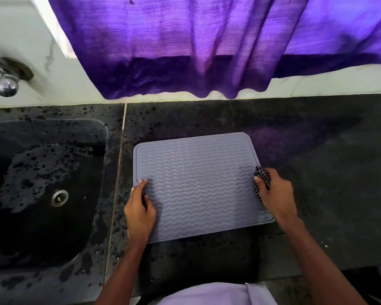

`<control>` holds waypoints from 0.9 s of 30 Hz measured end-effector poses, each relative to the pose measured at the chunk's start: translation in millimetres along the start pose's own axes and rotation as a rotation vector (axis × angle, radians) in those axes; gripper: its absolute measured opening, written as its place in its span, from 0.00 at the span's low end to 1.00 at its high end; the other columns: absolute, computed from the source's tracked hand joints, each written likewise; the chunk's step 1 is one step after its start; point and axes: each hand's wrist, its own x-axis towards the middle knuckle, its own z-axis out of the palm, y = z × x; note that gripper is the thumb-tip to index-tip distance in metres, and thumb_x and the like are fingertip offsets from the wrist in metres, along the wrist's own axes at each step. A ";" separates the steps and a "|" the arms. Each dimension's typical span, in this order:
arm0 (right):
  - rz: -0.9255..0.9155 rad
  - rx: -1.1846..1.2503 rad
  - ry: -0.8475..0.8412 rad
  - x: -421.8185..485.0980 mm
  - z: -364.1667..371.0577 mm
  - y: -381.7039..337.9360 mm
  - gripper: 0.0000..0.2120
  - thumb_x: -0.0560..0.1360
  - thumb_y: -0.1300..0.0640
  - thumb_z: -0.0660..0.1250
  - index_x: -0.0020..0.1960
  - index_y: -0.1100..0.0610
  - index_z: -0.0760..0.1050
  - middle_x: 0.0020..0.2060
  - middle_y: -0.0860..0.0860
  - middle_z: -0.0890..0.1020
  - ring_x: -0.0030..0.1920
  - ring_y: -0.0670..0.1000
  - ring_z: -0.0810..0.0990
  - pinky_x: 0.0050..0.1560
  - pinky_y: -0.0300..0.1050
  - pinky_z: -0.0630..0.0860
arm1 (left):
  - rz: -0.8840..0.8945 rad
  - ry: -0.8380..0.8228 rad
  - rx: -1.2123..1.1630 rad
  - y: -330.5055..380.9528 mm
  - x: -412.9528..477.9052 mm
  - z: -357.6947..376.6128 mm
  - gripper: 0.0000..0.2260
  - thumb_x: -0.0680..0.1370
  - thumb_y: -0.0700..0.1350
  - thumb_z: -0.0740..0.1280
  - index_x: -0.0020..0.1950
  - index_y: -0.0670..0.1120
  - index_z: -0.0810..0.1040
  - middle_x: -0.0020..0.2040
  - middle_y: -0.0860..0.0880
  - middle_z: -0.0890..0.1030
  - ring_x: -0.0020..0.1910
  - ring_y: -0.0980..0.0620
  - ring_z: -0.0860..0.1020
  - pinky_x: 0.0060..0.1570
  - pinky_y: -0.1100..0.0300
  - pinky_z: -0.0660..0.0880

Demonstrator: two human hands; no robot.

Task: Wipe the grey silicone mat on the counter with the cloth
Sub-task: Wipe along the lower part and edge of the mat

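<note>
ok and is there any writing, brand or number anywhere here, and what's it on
None can be read.
The grey silicone mat shows only wavy ridges.
The cloth in the right hand shows only a dark-and-white check.
The tap, sink drain and purple curtain show no lettering.

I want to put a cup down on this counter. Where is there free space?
The widest bare patch of counter lies right of the mat, beyond the right hand holding the cloth. A second bare strip runs behind the mat, below the curtain hem. Tight: the narrow strip between sink and mat, where the left hand rests.
</note>
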 end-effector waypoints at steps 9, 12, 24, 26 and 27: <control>-0.033 0.043 -0.010 3.7 10.5 -3.8 0.17 0.76 0.50 0.67 0.61 0.57 0.74 0.42 0.60 0.84 0.42 0.60 0.83 0.44 0.50 0.78 | 0.000 0.002 -0.023 0.9 0.5 -2.9 0.20 0.74 0.26 0.64 0.65 0.37 0.78 0.62 0.42 0.82 0.60 0.44 0.80 0.61 0.80 0.62; -0.099 0.059 -0.026 -1.9 21.6 -20.2 0.15 0.76 0.51 0.67 0.60 0.56 0.75 0.42 0.58 0.84 0.42 0.59 0.82 0.41 0.45 0.75 | -0.007 -0.006 -0.034 0.7 0.9 -3.8 0.20 0.75 0.25 0.63 0.65 0.37 0.78 0.62 0.43 0.81 0.61 0.45 0.79 0.61 0.80 0.62; -0.222 0.111 -0.081 -27.5 62.4 -76.8 0.16 0.76 0.49 0.68 0.60 0.56 0.74 0.39 0.56 0.84 0.37 0.55 0.82 0.38 0.49 0.80 | -0.005 0.013 -0.120 0.5 1.6 -8.3 0.24 0.72 0.23 0.60 0.64 0.38 0.78 0.61 0.51 0.80 0.61 0.59 0.76 0.64 0.76 0.64; -0.238 0.118 -0.091 -30.5 66.0 -84.2 0.16 0.76 0.50 0.68 0.60 0.56 0.75 0.39 0.56 0.84 0.36 0.55 0.82 0.38 0.46 0.79 | -0.022 0.013 -0.132 -0.7 2.1 -8.0 0.24 0.72 0.22 0.59 0.64 0.38 0.78 0.61 0.51 0.80 0.61 0.58 0.77 0.64 0.75 0.65; -0.243 0.122 -0.096 -32.3 67.0 -88.9 0.16 0.76 0.50 0.68 0.60 0.57 0.75 0.39 0.56 0.84 0.37 0.54 0.82 0.39 0.45 0.79 | -0.029 0.010 -0.138 -1.5 2.0 -8.0 0.25 0.72 0.22 0.58 0.65 0.38 0.78 0.61 0.51 0.80 0.62 0.56 0.77 0.65 0.75 0.66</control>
